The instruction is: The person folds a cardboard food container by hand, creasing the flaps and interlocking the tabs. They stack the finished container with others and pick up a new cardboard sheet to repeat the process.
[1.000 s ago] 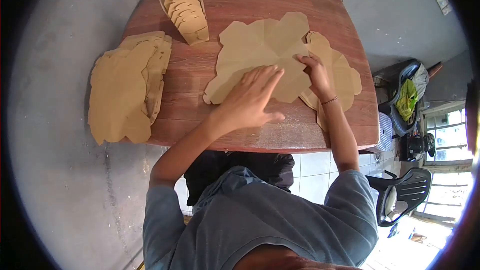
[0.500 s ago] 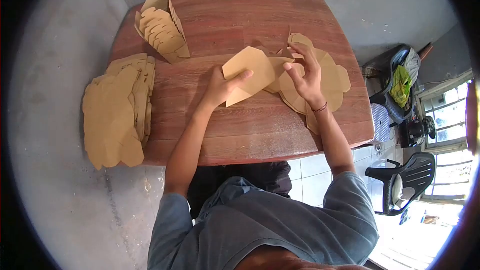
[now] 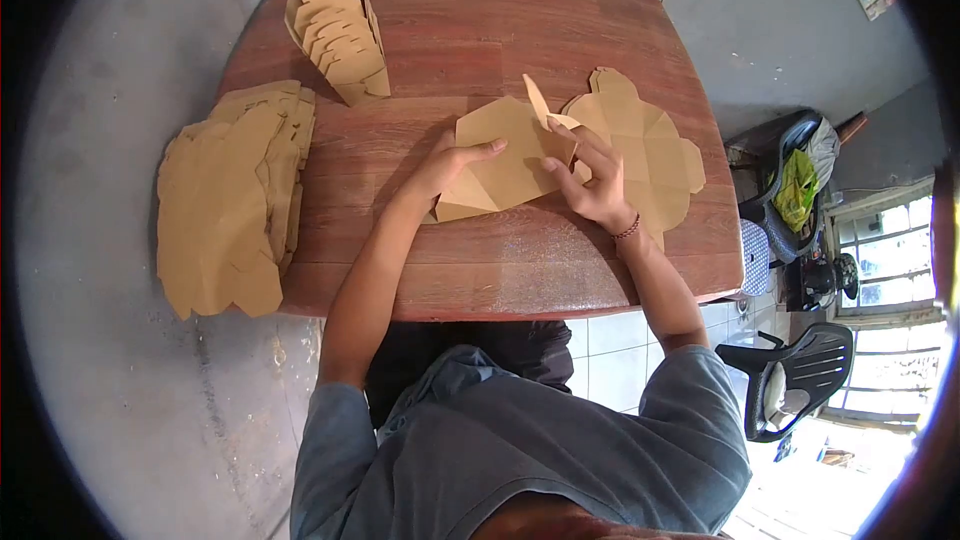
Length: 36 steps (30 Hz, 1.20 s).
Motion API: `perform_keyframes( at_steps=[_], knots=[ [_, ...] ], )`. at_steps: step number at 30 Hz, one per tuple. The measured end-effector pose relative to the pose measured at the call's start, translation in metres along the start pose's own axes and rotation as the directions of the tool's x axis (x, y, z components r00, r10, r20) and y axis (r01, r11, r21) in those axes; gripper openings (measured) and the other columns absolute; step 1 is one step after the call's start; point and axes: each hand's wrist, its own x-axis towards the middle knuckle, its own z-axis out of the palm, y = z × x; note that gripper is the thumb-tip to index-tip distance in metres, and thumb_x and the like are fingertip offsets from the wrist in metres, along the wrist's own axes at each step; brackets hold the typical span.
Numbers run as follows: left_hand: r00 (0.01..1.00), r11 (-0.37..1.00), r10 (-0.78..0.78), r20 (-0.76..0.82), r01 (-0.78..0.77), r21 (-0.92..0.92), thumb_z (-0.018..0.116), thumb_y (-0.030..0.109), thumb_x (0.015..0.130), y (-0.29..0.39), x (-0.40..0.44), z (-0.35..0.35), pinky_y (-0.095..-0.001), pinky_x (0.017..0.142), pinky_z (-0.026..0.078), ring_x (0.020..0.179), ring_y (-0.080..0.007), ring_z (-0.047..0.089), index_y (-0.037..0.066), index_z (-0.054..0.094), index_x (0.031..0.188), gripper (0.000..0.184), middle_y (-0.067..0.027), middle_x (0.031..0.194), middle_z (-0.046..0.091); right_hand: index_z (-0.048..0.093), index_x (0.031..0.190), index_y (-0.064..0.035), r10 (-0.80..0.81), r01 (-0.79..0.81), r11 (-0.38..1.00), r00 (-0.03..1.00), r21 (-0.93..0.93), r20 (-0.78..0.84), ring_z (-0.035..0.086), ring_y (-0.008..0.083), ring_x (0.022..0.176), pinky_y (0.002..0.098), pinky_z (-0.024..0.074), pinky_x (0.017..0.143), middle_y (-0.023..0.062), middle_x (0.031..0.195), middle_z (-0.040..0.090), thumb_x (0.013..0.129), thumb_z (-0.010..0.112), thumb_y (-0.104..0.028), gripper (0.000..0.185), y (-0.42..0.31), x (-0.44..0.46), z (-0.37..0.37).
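Observation:
A brown cardboard box blank [image 3: 505, 155], partly folded, is between my hands above the wooden table. My left hand [image 3: 447, 165] grips its left side, thumb on top and fingers hidden beneath. At its right end my right hand [image 3: 590, 178] touches a raised flap, thumb and forefinger on either side of the edge. A narrow flap stands up near my right fingertips. Flat cardboard blanks [image 3: 655, 160] lie on the table just right of and behind my right hand.
A tall stack of cardboard pieces [image 3: 220, 205] sits at the table's left edge. Several folded pieces [image 3: 340, 35] stand nested at the back left of the wooden table [image 3: 480, 30]. Beyond the right edge are plastic chairs [image 3: 800, 370] and a green bag [image 3: 797, 188].
The box blank has come down flatter and its right flap now stands up. My right hand has moved down and left from above the flat blanks onto that flap.

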Motion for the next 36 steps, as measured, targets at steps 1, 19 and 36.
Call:
perform_keyframes(
  at_steps=[1,19,36],
  knots=[
    [1.000,1.000,-0.008,-0.013,0.008,0.007,0.074,0.026,0.089,0.003,-0.003,0.002,-0.0337,0.094,0.049,0.110,-0.0215,0.063,-0.001,0.053,0.136,0.058,-0.0135,0.122,0.065,0.068,0.124,-0.0013,0.012,-0.013,0.998,1.000,0.057,0.022,0.060,0.0127,0.066,0.0276,0.0503,0.059,0.0083,0.092,0.069,0.088,0.074,-0.011,0.037,0.002,0.000,0.000],
    [0.890,0.904,0.316,0.330,-0.177,-0.389,0.047,0.087,0.077,-0.022,-0.013,-0.028,-0.0475,0.115,0.036,0.141,-0.0271,0.040,0.000,0.025,0.155,0.118,-0.0160,0.154,0.039,0.072,0.104,-0.0014,-0.377,0.370,0.924,0.924,0.093,0.067,0.065,0.0313,0.100,0.0418,0.0521,0.091,0.0131,0.103,0.069,0.072,0.060,0.007,0.035,-0.016,0.010,-0.014],
    [0.913,0.918,0.395,0.107,-0.395,-0.017,0.073,0.026,0.088,0.002,-0.032,0.014,-0.0330,0.103,0.042,0.122,-0.0188,0.054,-0.004,0.045,0.141,0.067,-0.0113,0.129,0.058,0.069,0.120,-0.0013,-0.264,0.259,0.959,0.964,-0.117,-0.034,0.059,0.0300,0.093,0.0387,0.0506,0.081,0.0097,0.099,0.061,0.073,0.084,-0.010,0.050,-0.020,0.006,-0.006]
  ],
)
